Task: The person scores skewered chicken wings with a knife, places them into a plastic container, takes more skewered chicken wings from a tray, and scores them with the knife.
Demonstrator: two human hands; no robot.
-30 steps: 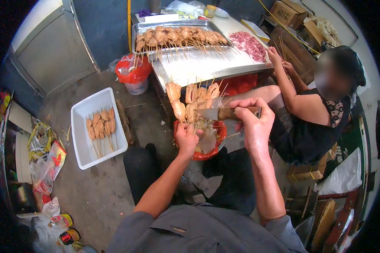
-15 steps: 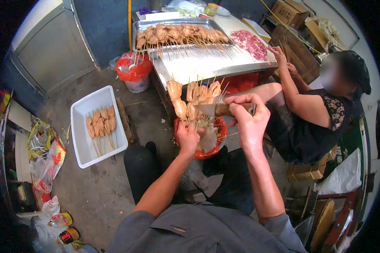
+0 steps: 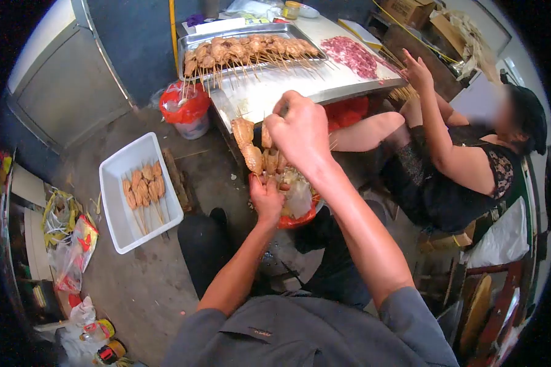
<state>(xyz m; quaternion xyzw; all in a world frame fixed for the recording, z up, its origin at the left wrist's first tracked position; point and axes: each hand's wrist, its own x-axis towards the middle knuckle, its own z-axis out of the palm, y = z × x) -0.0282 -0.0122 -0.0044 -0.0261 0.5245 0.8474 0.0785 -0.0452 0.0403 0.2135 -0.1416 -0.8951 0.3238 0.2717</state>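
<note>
My left hand [image 3: 267, 199] is closed around the lower ends of several meat skewers [image 3: 247, 144], whose browned pieces look like chicken wings. Above and beside it, my right hand [image 3: 303, 131] is clenched over the upper part of the skewers. A dark end of the knife handle [image 3: 283, 109] shows at its fingers; the blade is hidden behind the hand. Below both hands stands a bucket lined with a red bag [image 3: 300, 221], with pale, wet-looking contents.
A metal tray [image 3: 183, 52] of skewers and a heap of raw red meat [image 3: 351, 56] lie on the table [image 3: 269, 92]. A white tub [image 3: 119, 223] with skewers sits on the floor, left. Another red-lined bucket [image 3: 187, 109] stands behind. A seated person [image 3: 453, 147] is at right.
My right hand has moved left and up across the skewers, turning the knife so its blade no longer shows. The seated person's hand has risen from the table edge.
</note>
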